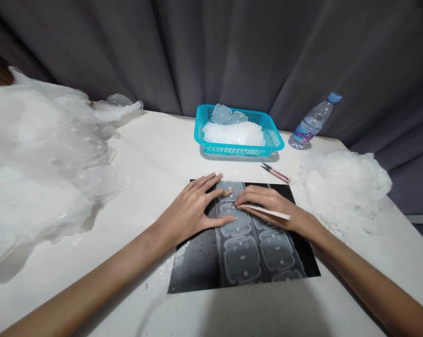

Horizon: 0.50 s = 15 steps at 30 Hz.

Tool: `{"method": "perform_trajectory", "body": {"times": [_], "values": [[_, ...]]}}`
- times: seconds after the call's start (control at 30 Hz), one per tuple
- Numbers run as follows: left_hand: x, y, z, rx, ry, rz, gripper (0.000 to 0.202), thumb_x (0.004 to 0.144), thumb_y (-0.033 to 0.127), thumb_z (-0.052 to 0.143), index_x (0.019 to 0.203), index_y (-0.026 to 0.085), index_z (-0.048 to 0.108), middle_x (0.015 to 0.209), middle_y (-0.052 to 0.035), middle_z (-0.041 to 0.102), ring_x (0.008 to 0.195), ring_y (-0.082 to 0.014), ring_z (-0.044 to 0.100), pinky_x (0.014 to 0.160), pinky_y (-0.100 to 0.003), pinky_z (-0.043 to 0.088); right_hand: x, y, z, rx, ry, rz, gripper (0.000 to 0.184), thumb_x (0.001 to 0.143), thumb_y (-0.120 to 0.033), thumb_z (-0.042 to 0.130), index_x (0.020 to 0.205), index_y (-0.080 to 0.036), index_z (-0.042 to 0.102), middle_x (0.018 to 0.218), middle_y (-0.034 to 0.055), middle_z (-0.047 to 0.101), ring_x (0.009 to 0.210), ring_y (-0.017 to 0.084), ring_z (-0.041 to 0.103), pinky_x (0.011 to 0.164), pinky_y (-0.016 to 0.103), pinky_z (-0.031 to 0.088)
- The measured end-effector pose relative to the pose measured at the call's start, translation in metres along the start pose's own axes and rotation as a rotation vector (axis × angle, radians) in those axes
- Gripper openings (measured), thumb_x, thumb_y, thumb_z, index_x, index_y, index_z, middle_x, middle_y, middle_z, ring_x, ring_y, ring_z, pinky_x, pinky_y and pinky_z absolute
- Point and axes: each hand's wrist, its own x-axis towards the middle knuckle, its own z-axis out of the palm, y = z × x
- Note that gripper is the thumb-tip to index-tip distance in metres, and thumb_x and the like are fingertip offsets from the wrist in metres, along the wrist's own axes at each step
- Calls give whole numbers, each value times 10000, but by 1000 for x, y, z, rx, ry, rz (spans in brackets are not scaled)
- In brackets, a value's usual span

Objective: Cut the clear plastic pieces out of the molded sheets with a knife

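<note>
A clear plastic sheet of moulded blister shapes [246, 243] lies on a black mat [197, 262] on the white table. My left hand [193, 206] rests flat on the sheet's far end, fingers stretched out. My right hand [267, 203] lies beside it with fingers curled, pinching a thin white strip or blade [271, 212] against the sheet. The two hands almost touch at their fingertips.
A turquoise basket [276, 138] with clear plastic pieces stands behind the mat. Pink snips [276, 173] lie in front of it, a water bottle [311, 124] to its right. Heaps of clear plastic lie at left [39, 159] and right [341, 182]. Grey curtain behind.
</note>
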Motion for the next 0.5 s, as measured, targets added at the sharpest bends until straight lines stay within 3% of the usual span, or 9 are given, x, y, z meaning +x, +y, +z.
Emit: {"method": "perform_trajectory", "body": {"times": [0.23, 0.5], "values": [[2, -1, -1, 35, -4, 5, 736, 876, 784, 623, 1427, 298, 653, 1682, -100, 411, 1543, -370, 396, 1223, -613, 354, -7, -6, -30, 24, 2, 96, 156, 1078, -261, 550, 1133, -230, 693, 1113, 68, 747, 1035, 202, 719, 904, 347, 575], [3, 0, -4, 42, -20, -7, 763, 882, 816, 575, 1444, 304, 637, 1696, -86, 386, 1548, -369, 388, 1227, -608, 354, 1, -1, -12, 28, 5, 40, 164, 1086, -278, 534, 1126, -214, 680, 1092, 63, 739, 1001, 193, 706, 893, 344, 568]]}}
